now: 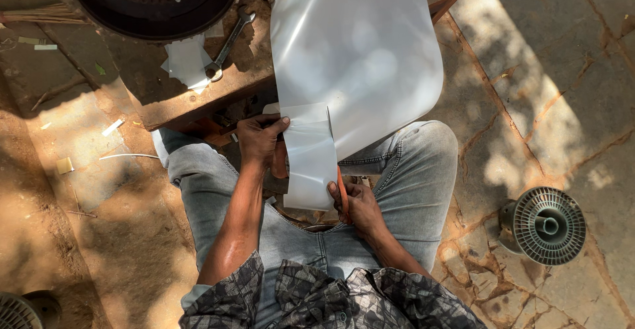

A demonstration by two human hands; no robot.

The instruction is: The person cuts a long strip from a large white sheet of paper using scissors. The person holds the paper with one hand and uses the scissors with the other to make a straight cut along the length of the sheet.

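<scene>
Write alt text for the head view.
Seated person cuts a translucent white plastic sheet over their lap: left hand pinches the strip's edge, right hand works orange-handled scissors. A spanner lies on the wooden bench; a grey finned cover sits on the paving.

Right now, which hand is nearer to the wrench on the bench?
Left. The left hand pinches the white sheet's strip just below the bench edge, under the wrench. The right hand is lower, over the lap, with the orange-handled scissors.

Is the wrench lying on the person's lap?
No, the wrench lies on the wooden bench above the knees, beside small white sheet pieces, away from both hands.
</scene>
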